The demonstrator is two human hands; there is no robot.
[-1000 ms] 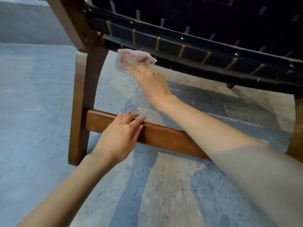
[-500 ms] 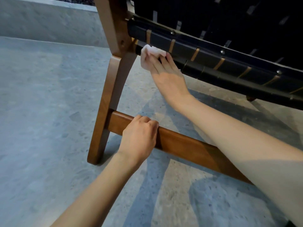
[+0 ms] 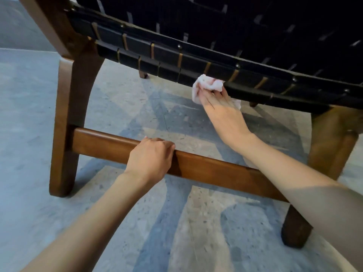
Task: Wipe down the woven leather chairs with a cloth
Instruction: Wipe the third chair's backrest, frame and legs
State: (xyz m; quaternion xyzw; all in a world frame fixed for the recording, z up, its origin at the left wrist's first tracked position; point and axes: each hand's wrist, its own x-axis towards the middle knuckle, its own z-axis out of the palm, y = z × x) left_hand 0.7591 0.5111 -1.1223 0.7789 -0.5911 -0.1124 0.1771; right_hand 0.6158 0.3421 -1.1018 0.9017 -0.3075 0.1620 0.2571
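Observation:
A chair with black woven leather straps (image 3: 196, 61) on a brown wooden frame fills the top of the view, seen from low behind. My right hand (image 3: 220, 108) holds a crumpled white cloth (image 3: 208, 86) and presses it against the lower strap-wrapped rail near its middle. My left hand (image 3: 151, 158) grips the wooden crossbar (image 3: 216, 171) between the legs, fingers curled over its top edge.
The chair's left leg (image 3: 66, 124) and right leg (image 3: 330, 146) stand on a grey speckled stone floor (image 3: 29, 114). A low grey wall (image 3: 15, 26) runs along the far left. Shadows of the chair cross the floor beneath it.
My right hand slid the cloth to the right along the lower rail, from the left corner toward the middle. My left hand, open a second ago, now grips the crossbar.

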